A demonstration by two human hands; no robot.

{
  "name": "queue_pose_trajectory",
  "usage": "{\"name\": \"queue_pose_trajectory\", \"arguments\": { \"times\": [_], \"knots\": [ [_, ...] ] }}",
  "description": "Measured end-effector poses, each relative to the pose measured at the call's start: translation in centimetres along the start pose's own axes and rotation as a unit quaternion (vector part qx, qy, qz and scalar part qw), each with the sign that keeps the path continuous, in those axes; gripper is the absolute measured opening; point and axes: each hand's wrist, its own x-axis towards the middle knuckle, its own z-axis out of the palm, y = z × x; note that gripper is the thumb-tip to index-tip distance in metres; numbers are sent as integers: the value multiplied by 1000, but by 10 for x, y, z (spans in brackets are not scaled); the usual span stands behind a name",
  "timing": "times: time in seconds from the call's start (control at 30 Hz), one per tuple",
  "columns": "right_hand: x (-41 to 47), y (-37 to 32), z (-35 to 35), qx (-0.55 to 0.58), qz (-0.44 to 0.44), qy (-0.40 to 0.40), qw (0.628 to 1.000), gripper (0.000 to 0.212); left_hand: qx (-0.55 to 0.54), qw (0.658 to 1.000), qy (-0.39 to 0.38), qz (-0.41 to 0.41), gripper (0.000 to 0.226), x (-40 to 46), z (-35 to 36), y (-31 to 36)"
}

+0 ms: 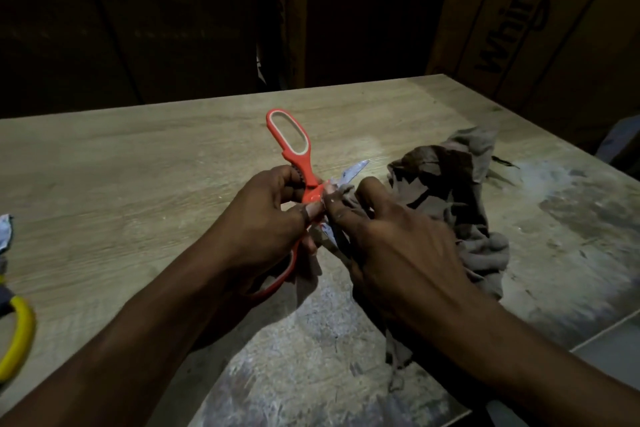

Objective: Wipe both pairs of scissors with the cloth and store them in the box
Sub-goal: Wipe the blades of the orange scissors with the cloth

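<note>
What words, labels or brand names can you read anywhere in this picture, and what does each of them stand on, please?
"Whirl…": large dark lettering running up the cardboard box behind the table's far right corner; the rest of the word runs out of frame.
A small dark mark higher on the same box is too blurred to read.
No text shows on the orange scissors, the yellow-handled scissors, the cloth or the table.

Dim storeroom, worn wooden table [138,156], stacked appliance cartons [540,21]
</note>
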Motion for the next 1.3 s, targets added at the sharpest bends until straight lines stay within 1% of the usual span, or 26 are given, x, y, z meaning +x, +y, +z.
{"name": "queue_pose_trajectory", "arguments": {
  "times": [0.07,0.17,0.27,0.37,0.43,0.53,0.67,0.77,0.87,0.93,1.03,1.1,1.2,1.3],
  "knots": [
    [11,-1,-2,-24,10,2,1000,65,7,1000,9,3,9,0,2,1],
    [20,-7,-7,-45,26,-14,999,73,7,1000,23,0,8,-2,5,2],
    [7,-18,-7,-29,25,-65,997,66,-16,999,35,-8,9,-3,8,3],
    [5,-22,-13,-9,39,-78,996,62,-22,999,40,-10,8,-3,10,3],
    [14,-23,-15,2,58,-65,996,62,-30,998,50,-6,9,-2,10,3],
    [18,-28,-17,20,81,-86,993,64,-35,998,58,-9,10,-3,10,4],
    [23,-27,-7,19,94,-80,992,60,-23,998,54,-7,11,-3,8,3],
    [25,-24,-4,19,81,-72,994,60,-44,997,65,-10,8,-3,10,-1],
    [11,-28,-7,42,58,-103,992,46,-68,994,83,-6,7,-2,12,-6],
    [10,-26,-6,48,67,-95,992,41,-54,995,80,1,10,-1,13,-7],
    [25,-21,1,8,79,-46,996,51,-32,997,76,4,7,-1,11,-6],
    [26,-21,5,1,76,-51,996,53,-33,996,83,-4,7,-1,10,-5],
    [11,-22,4,1,63,-92,994,56,-27,995,91,-13,9,-2,11,-6],
    [20,-18,5,-22,43,-52,997,57,-2,996,93,-8,6,0,11,-6]
  ]
}}
